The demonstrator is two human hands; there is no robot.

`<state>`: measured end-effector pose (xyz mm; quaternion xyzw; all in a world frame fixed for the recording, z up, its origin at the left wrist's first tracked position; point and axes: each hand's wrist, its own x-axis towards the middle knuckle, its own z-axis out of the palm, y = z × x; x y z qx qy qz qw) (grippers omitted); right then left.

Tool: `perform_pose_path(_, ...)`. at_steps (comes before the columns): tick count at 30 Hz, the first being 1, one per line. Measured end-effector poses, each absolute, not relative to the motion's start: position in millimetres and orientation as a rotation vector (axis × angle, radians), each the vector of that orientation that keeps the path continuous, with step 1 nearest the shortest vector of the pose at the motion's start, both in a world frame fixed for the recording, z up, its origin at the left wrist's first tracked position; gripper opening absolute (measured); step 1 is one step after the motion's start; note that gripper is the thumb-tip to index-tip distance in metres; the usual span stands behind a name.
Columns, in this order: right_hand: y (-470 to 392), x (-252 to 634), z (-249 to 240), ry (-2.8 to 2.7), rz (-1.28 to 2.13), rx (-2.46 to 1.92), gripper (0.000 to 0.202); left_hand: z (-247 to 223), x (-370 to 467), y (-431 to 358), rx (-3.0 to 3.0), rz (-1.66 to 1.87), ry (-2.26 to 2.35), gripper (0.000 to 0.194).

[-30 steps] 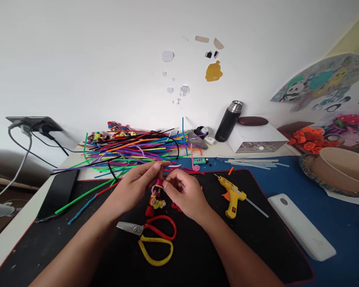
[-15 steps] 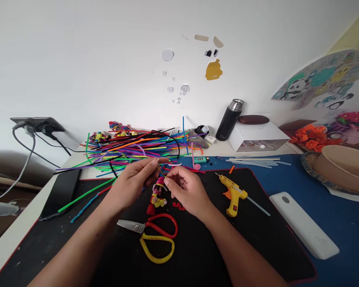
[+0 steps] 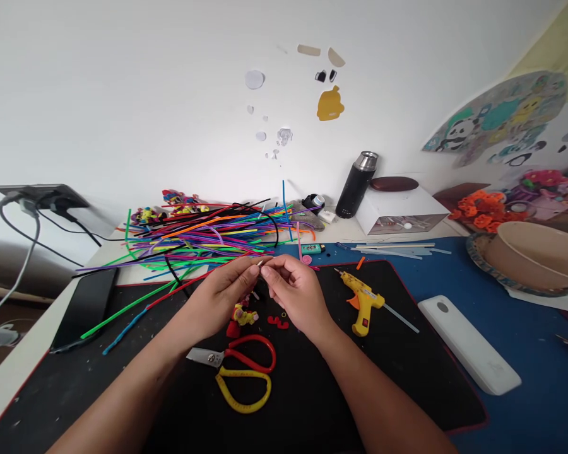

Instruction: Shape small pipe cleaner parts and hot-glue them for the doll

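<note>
My left hand [image 3: 222,296] and my right hand [image 3: 297,296] meet above the black mat, thumbs and forefingers pinched close together. A tiny pale tip [image 3: 260,263] shows between the fingertips; most of the thin gold-coloured strand is hidden. Below them lies a small pipe-cleaner figure [image 3: 246,316] in yellow and red, partly covered by my left hand. Red curled pieces [image 3: 278,322] and a little yellow ring [image 3: 284,314] rest beside it. Nearer to me are scissors [image 3: 246,375] with one red and one yellow handle.
Many coloured pipe cleaners [image 3: 208,233] are heaped by the wall. A yellow glue gun [image 3: 365,306] lies right of my hands, near a white oblong case [image 3: 468,343]. Behind stand a black flask [image 3: 357,186] and a white box [image 3: 402,211]. A phone [image 3: 86,309] sits left.
My hands have come together, and the strand that stretched between them is now mostly covered by fingers. The yellow ring has come into sight. The camera view has shifted slightly.
</note>
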<state>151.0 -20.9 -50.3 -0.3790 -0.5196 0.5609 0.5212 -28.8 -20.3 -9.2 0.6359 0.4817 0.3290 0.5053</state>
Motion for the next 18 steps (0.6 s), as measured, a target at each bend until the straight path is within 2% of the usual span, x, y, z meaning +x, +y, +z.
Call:
perform_pose_path(5, -22.6, 149.8, -48.5, -1.255, 1.407, -0.887, 0.034, -13.7, -30.6, -18.0, 1.487, 0.800, 1.131, 0.055)
perform_pose_path(13, -22.0, 153.0, -45.5, -1.272, 1.351, -0.923, 0.031, -2.2, -29.0, -24.3, 1.379, 0.800, 1.168, 0.064)
perform_pose_path(18, -21.4, 155.7, -41.8, -1.280, 1.285, -0.951, 0.033, -2.7, -27.3, -20.1, 1.373, 0.846, 1.024, 0.045)
